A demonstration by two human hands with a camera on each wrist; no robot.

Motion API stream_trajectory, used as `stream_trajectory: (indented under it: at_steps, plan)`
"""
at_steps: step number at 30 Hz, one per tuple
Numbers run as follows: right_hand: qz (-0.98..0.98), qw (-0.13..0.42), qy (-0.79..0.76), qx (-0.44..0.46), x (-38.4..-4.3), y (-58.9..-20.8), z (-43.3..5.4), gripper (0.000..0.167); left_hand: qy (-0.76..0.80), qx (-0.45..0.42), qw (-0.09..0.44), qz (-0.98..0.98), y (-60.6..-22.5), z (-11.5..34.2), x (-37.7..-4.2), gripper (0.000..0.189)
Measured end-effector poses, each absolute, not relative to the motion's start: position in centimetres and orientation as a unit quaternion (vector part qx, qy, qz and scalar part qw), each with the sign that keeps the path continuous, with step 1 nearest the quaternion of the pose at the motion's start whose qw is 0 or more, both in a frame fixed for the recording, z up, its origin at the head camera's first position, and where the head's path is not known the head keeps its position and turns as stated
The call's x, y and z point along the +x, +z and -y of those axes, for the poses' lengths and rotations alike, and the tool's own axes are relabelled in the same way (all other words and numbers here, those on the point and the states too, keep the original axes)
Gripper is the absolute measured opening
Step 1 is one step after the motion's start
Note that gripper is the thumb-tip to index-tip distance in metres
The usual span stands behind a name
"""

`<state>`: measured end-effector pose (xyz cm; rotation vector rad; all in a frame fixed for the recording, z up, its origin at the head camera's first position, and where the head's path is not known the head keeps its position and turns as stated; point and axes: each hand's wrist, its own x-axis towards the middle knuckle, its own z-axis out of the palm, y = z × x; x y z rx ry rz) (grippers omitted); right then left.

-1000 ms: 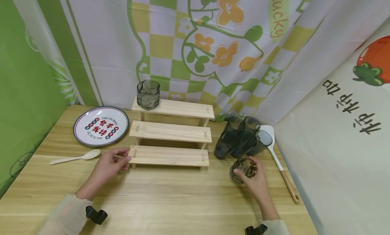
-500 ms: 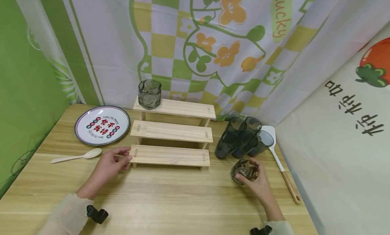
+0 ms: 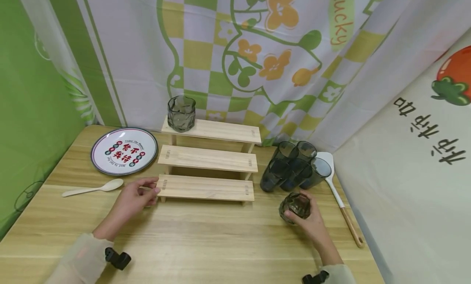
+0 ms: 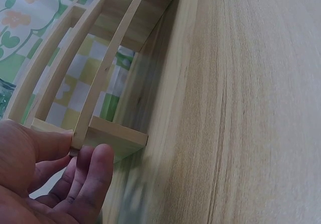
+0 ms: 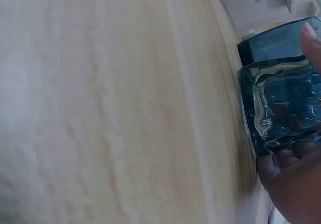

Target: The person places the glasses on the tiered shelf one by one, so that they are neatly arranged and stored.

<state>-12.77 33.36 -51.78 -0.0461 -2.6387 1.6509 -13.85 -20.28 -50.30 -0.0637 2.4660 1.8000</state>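
Note:
My left hand [image 3: 137, 197] pinches the left end of the lowest step of a three-tier wooden rack [image 3: 206, 188]. In the left wrist view, the thumb lies over the board's end [image 4: 83, 133] and the fingers curl beneath it. To the right of the rack, my right hand [image 3: 310, 218] grips a short, faceted smoky glass [image 3: 294, 206] low at the table, thumb on the near side and fingers on the far side. The right wrist view shows that glass [image 5: 281, 103] close over the wood. A matching glass [image 3: 181, 114] stands at the left end of the top step.
Several tall dark tumblers [image 3: 272, 175] stand grouped just behind the right hand. Beyond them lies a white spatula [image 3: 336, 190] with a wooden handle. At left are a printed plate [image 3: 124, 151] and a pale spoon [image 3: 93, 189]. A curtain [image 3: 206, 55] hangs behind the table.
The right hand's fingers have come in more closely round the faceted glass, and glass and hand have shifted slightly. The left hand stays at the rack's end. The head view has moved a little.

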Motion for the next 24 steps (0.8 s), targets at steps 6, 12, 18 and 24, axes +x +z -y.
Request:
stream_trajectory:
  at_steps: [6, 12, 18, 24]
  plan:
    - [0.844, 0.019, 0.535, -0.035, -12.6, -51.6, -33.1, 0.090, 0.587, -0.022, 0.045, -0.808, -50.2, 20.2, -13.9, 0.044]
    - [0.851, 0.025, 0.523, -0.046, -12.2, -51.3, -33.1, 0.090, 0.588, -0.024, 0.044, -0.807, -50.2, 20.2, -13.9, 0.045]
    - [0.864, 0.054, 0.500, -0.033, -11.8, -49.9, -32.5, 0.083, 0.589, -0.023, 0.041, -0.807, -50.2, 20.2, -13.8, 0.044]
    - [0.860, 0.103, 0.497, 0.042, -11.8, -47.0, -31.0, 0.078, 0.590, -0.020, 0.043, -0.806, -50.3, 20.3, -13.8, 0.044]
